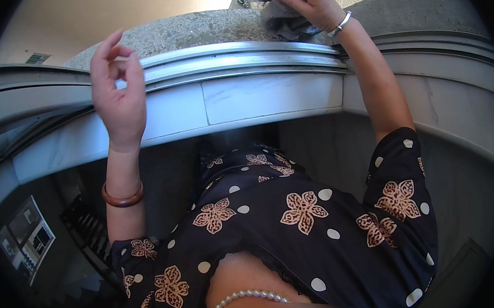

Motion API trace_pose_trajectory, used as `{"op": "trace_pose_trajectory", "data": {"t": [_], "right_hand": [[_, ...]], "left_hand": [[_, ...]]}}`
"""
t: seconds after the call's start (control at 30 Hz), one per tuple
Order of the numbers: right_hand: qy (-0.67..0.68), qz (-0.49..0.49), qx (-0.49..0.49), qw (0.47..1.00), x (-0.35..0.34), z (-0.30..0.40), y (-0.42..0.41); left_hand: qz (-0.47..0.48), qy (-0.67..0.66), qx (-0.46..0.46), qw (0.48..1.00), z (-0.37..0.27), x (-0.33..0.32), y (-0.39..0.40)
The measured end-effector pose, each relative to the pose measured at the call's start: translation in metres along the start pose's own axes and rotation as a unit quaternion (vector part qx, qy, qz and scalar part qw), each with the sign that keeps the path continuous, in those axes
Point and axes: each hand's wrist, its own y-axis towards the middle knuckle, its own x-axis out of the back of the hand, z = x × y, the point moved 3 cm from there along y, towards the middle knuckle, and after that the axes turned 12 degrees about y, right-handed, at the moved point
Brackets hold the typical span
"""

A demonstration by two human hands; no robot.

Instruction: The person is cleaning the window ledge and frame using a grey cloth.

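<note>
A crumpled dark grey cloth (284, 21) hangs from my right hand (311, 6) and rests on the rough concrete outer sill (204, 26). My right hand is at the top of the view, its fingers partly cut off by the picture's edge. My left hand (120, 89) is raised at the left, over the aluminium window track (236, 61). Its fingers are loosely bent and apart, with nothing in them. Whether it touches the track I cannot tell. Closer to my body than the track runs a white marble-like tiled inner sill (268, 95).
Metal frame rails (33, 77) bend away at the left, and more rails (435, 42) at the right. Past the outer sill lies a pale surface (154, 1) far below, with a small grate (38, 58). A reflective panel (26, 241) stands at the lower left.
</note>
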Motion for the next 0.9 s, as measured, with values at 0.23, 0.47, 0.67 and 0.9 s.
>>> {"op": "trace_pose_trajectory", "data": {"t": [0.23, 0.47, 0.67, 0.9], "right_hand": [[-0.016, 0.125, -0.036, 0.991, -0.032, 0.034, -0.046], [-0.198, 0.114, -0.039, 0.973, -0.031, 0.001, -0.080], [-0.098, -0.078, -0.144, 0.982, -0.025, -0.005, -0.105], [-0.209, -0.293, -0.055, 0.932, -0.044, 0.037, -0.146]], "left_hand": [[0.201, 0.110, -0.298, 0.927, -0.028, -0.133, 0.038], [0.395, 0.105, -0.221, 0.886, 0.001, -0.176, 0.043], [0.401, 0.014, -0.160, 0.902, -0.002, -0.169, 0.057], [0.373, 0.155, -0.385, 0.830, -0.033, -0.178, 0.034]]}}
